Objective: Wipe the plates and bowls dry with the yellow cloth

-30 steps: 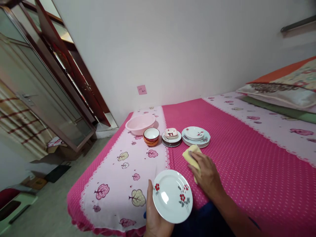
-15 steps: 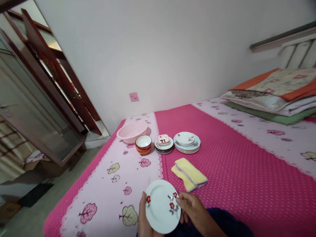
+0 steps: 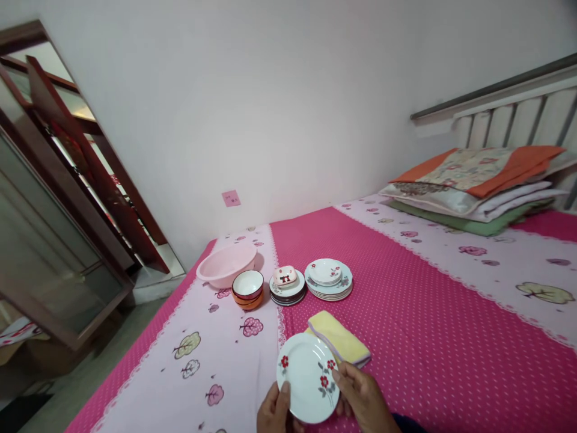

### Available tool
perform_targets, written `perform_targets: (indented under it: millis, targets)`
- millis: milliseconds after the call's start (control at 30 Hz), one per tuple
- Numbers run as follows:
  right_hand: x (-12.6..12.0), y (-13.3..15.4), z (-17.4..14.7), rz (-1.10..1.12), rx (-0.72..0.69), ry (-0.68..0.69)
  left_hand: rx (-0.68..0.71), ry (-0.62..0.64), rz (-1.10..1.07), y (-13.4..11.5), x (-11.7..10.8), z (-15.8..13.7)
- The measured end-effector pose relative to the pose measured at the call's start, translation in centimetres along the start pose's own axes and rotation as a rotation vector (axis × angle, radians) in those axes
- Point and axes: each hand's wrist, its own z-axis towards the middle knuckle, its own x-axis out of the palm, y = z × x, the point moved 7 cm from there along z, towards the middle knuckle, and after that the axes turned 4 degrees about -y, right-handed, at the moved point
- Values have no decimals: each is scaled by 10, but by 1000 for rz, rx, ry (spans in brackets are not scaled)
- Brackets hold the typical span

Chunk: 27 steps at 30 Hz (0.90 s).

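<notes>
A white plate [image 3: 304, 379] with red flowers and grey leaves is held tilted up between both hands, low in the view. My left hand [image 3: 276, 410] grips its lower left edge, thumb on the face. My right hand [image 3: 360, 394] pinches the right rim beside the flowers. Just behind the plate lies a folded yellow cloth [image 3: 340, 338] with a purple edge, partly covered by it. Farther back are a stack of flowered plates [image 3: 331, 293], a dark-rimmed plate stack [image 3: 287, 298] bearing a small square dish [image 3: 285, 276], and stacked orange bowls [image 3: 247, 290].
A pink basin [image 3: 225, 264] sits behind the bowls, near the wall. Pink sheets with a tree pattern cover the bed [image 3: 428, 337]. Folded bedding and pillows [image 3: 473, 180] are piled at the right, and a doorway [image 3: 103, 168] is at the left.
The plate has moved slightly right and now overlaps the cloth. My left hand has shifted its hold, bringing the thumb onto the plate's face. The view has turned slightly right.
</notes>
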Motion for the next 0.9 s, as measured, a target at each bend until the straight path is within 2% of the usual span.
perform_targets:
  millis: [233,433,633,700,767,900]
  targets:
    - [-24,6,10,33,-24,-135,86,83,-19,-23,42,13]
    - [-27,3,15,79,-7,-160,99,82,-24,-21,49,20]
    - [-28,16,13,141,-17,-151,125,93,-24,-15,50,35]
    - [-36,21,18,158,-5,-155,260,17,128,-13,45,45]
    - [-48,27,28,175,2,-179,505,-88,369,-13,41,53]
    - [-79,39,61,194,-7,-260,719,-129,503,7,43,64]
